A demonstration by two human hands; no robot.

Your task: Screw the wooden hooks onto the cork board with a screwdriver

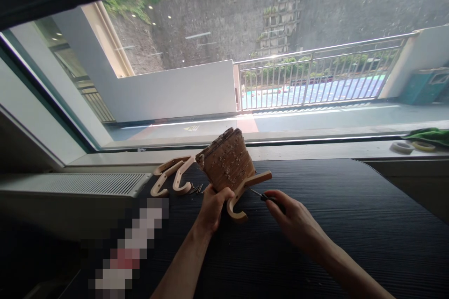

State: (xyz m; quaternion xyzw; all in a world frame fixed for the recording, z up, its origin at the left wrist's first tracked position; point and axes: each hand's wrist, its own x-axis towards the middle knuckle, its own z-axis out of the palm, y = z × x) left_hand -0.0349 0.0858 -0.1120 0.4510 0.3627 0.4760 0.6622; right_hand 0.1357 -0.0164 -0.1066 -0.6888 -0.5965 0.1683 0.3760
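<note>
Gripping a brown wooden block point(228, 161) at frame centre with the left hand point(212, 205), curled around its lower edge, with the thumb by a pale wooden hook point(238, 193). Holding a dark-handled screwdriver point(265, 197) in the nearly closed right hand point(293, 217), right of centre. Pitted and splintered across the block's face. Seen left of centre on a black table point(351, 205): other hooks point(178, 180). Visible across the upper frame: a window point(210, 23).
</note>
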